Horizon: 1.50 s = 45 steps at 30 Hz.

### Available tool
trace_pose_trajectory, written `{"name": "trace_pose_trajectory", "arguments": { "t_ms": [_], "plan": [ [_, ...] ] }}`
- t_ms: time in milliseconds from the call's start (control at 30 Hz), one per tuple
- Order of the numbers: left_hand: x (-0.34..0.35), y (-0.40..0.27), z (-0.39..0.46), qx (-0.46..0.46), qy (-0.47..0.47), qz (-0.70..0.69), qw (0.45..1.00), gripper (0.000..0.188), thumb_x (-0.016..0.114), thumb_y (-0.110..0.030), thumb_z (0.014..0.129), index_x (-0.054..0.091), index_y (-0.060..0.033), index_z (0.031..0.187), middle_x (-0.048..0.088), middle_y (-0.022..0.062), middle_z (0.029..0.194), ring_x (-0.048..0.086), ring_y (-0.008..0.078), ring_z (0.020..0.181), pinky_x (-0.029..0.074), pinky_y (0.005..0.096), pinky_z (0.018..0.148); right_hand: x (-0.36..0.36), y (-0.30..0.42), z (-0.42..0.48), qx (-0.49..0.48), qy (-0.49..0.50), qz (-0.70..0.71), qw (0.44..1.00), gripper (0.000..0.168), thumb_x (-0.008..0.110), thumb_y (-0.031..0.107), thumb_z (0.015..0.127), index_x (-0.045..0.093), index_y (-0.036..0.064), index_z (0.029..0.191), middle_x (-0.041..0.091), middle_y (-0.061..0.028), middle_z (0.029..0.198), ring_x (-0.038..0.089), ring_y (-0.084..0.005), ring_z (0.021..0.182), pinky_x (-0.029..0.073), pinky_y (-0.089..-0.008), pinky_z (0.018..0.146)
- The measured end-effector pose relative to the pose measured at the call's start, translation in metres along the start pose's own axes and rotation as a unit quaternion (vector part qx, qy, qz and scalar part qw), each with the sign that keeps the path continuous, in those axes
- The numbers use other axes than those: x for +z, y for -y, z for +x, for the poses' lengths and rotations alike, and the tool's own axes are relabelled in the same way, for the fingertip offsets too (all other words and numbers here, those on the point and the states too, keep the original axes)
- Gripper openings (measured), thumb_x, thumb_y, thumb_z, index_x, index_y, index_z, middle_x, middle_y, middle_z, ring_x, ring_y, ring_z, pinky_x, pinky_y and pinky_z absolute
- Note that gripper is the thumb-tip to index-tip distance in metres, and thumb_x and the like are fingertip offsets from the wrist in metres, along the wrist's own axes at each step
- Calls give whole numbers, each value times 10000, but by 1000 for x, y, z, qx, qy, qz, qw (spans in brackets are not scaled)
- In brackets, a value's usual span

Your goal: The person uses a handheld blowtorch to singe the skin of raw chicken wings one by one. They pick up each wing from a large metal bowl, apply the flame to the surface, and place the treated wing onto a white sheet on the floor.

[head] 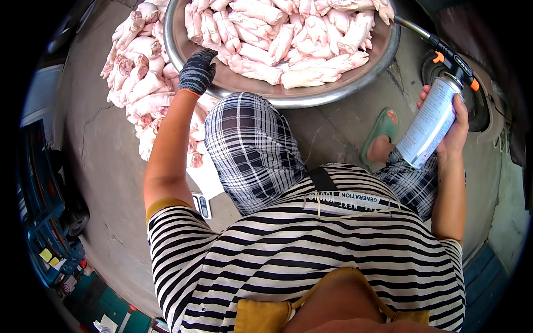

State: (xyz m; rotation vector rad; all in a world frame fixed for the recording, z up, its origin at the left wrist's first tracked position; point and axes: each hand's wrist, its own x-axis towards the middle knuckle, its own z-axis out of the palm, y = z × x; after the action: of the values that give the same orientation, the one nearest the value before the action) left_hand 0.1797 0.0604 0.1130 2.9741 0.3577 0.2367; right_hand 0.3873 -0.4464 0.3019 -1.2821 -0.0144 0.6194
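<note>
A black-and-grey knit glove with an orange cuff covers my left hand. That hand lies over the near-left rim of a wide metal basin, thumb apart from the fingers, beside the pale pig's trotters piled inside. I see nothing held in it. Bare, my right hand grips the gas canister of a blowtorch. The black torch head has orange parts. Its metal nozzle points up-left at a trotter over the basin's far-right rim; I can make out no flame.
More trotters are heaped on the floor left of the basin. My knee is close to its near rim. A wheel stands behind the canister at right. Blue equipment is along the left edge.
</note>
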Motion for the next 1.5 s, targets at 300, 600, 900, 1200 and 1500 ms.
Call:
{"name": "trace_pose_trajectory", "arguments": {
  "t_ms": [300, 600, 900, 1200, 1500],
  "plan": [
    [74, -60, 100, -70, 81, -85, 991, 536, 683, -258, 767, 526, -56, 1238, 495, 192, 1303, 445, 319, 1234, 351, 388, 1048, -8, 4, -1, 26, -15, 13, 999, 588, 515, 406, 865, 428, 17, 1297, 584, -191, 1095, 599, -260, 969, 508, -375, 840],
    [58, -53, 236, -20, 107, 89, 990, 515, 597, -332, 812, 530, -94, 1264, 528, 150, 1260, 533, 295, 1147, 414, 453, 968, 0, 5, -1, -7, -73, -21, 997, 619, 596, 422, 813, 441, 42, 1277, 595, -177, 1050, 623, -260, 907, 534, -387, 792],
    [37, -102, 233, -83, 239, 105, 962, 712, 522, -693, 747, 571, -190, 1247, 473, 118, 1336, 379, 279, 1288, 213, 658, 1025, 7, 8, 2, 1, -70, -30, 997, 632, 593, 421, 816, 418, 48, 1294, 591, -188, 1050, 624, -272, 911, 537, -393, 789],
    [83, -59, 160, -269, -101, -57, 956, 679, 775, -215, 658, 496, -110, 1268, 264, 213, 1455, 284, 355, 1335, 302, 446, 1078, 16, 12, -1, 3, -53, -25, 998, 629, 585, 403, 831, 401, 42, 1313, 584, -192, 1064, 622, -271, 916, 533, -387, 801],
    [108, 12, 145, -666, 24, -534, 520, 781, 811, -183, 617, 446, -57, 1296, 522, 147, 1250, 550, 283, 1089, 480, 402, 920, 27, 16, -3, -8, -49, -38, 998, 586, 595, 413, 821, 481, 6, 1227, 607, -188, 1053, 627, -259, 914, 536, -388, 808]
  ]
}}
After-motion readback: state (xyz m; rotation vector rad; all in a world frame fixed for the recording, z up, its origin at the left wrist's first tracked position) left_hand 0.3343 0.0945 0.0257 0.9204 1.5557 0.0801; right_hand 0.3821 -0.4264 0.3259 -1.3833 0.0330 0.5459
